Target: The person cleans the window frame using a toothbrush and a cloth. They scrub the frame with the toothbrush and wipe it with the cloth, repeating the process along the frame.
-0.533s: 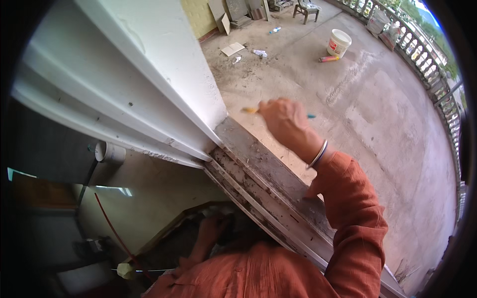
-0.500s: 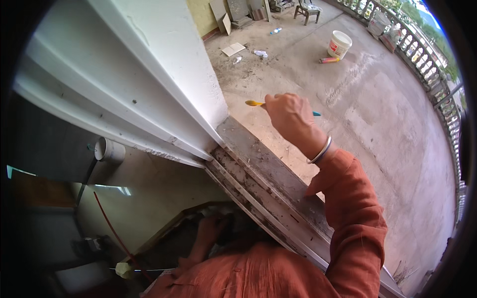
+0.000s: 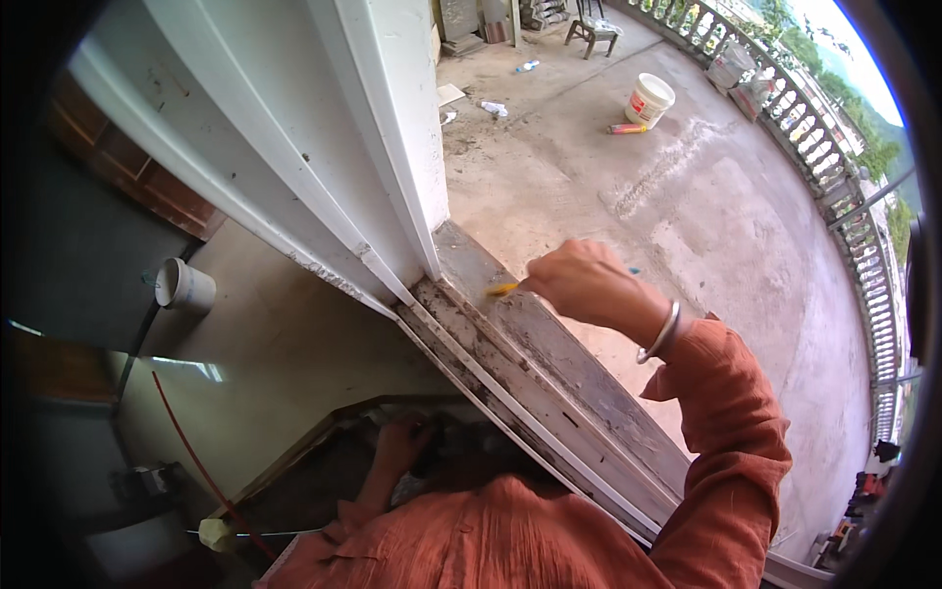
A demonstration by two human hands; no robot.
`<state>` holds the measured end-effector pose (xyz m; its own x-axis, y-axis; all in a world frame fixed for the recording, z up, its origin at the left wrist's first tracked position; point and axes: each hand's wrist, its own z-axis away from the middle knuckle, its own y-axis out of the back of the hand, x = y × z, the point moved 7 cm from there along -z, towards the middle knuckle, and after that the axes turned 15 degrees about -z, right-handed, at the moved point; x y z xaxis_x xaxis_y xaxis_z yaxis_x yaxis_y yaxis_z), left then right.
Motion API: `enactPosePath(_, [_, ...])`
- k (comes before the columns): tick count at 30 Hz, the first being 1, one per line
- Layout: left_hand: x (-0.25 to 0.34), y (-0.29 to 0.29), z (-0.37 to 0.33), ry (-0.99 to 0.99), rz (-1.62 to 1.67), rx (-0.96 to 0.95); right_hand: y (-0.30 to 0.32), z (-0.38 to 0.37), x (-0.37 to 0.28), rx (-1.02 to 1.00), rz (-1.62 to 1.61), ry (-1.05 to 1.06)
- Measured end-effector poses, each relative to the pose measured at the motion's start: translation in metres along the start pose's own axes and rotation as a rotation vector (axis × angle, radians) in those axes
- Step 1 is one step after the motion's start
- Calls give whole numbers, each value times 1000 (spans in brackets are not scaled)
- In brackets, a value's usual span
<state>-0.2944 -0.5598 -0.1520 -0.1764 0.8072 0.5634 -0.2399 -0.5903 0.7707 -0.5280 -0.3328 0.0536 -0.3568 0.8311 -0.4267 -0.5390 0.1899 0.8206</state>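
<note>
My right hand (image 3: 589, 280) is closed around a slim brush (image 3: 502, 291) with a yellow head; the blue end of its handle sticks out behind the fist. The yellow head is slightly blurred over the grey sill (image 3: 589, 378), near the wall's corner; whether it touches cannot be told. Beside the sill run the dirty grooves of a window track (image 3: 491, 346), with dark grit in them. My left hand (image 3: 400, 440) is low in the shadow indoors, beside a dark surface under the track. Its fingers are too dark to read.
White frame panels (image 3: 265, 128) rise at the left. Indoors stand a white bucket (image 3: 186, 287) and a thin red rod (image 3: 191, 442). Outside on the concrete are a white tub (image 3: 651, 98), a red-and-yellow tube (image 3: 628, 129), a small chair (image 3: 593, 31) and a balustrade (image 3: 814, 137).
My right hand has come down and nearer, bringing the brush's yellow head from above the outside floor to over the sill. The view has shifted a little. My left hand stays low.
</note>
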Motion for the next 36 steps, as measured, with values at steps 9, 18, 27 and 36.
enactPosePath(9, [1, 8, -4, -45, -4, 67, -16, 27, 8, 263, 39, -61])
enactPosePath(18, [0, 6, -4, -33, -18, 36, -6, 30, 34, 537, 468, -10])
enactPosePath(27, [-7, 16, 3, 7, 65, 78, 22, 10, 33, 610, 330, 55])
enactPosePath(36, [-31, 7, 12, 15, 36, 109, -19, 15, -30, 88, 123, 71])
